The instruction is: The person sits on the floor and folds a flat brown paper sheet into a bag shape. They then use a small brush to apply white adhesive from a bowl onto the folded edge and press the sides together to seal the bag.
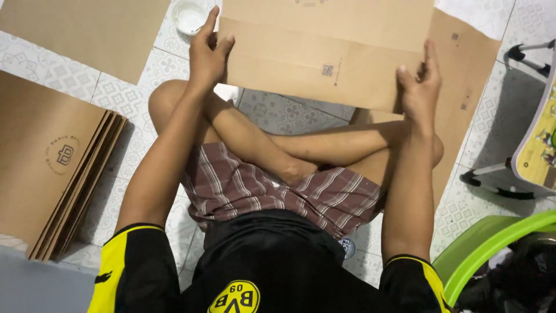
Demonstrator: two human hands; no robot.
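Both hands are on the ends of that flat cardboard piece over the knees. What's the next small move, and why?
Probably press the near flap down along its crease. The left hand pinches the cardboard sheet at one end and the right hand grips the other, with a fold line running between them. The flap looks only partly bent, so the hands are well placed to finish it.

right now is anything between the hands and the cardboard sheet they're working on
Nothing visible. The left hand already grips the left edge of the flat cardboard sheet, and the right hand grips its right edge. The small white bowl sits on the floor beyond the left hand, apart from both.
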